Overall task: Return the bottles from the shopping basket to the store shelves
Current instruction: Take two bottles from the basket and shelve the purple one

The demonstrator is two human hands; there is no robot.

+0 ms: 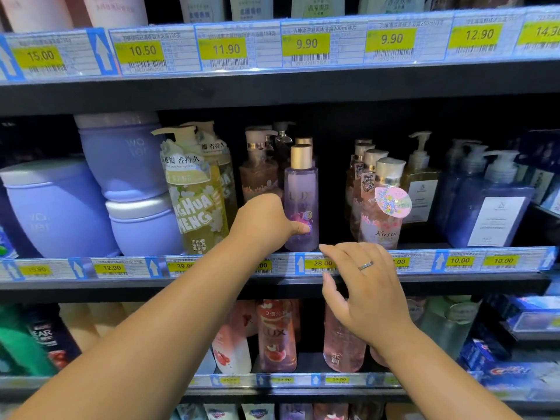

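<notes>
Purple gold-capped bottle stands upright on the middle shelf, just above and left of the 28.00 price tag.
The left hand grips its lower body, thumb across the front label. The right hand, wearing a ring, hovers in front of that tag, fingers loosely spread, holding nothing. A pink bottle stands above-right of the tag.

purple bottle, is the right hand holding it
No, the left hand grips the purple bottle while the right hand hovers open, apart from it.
</notes>
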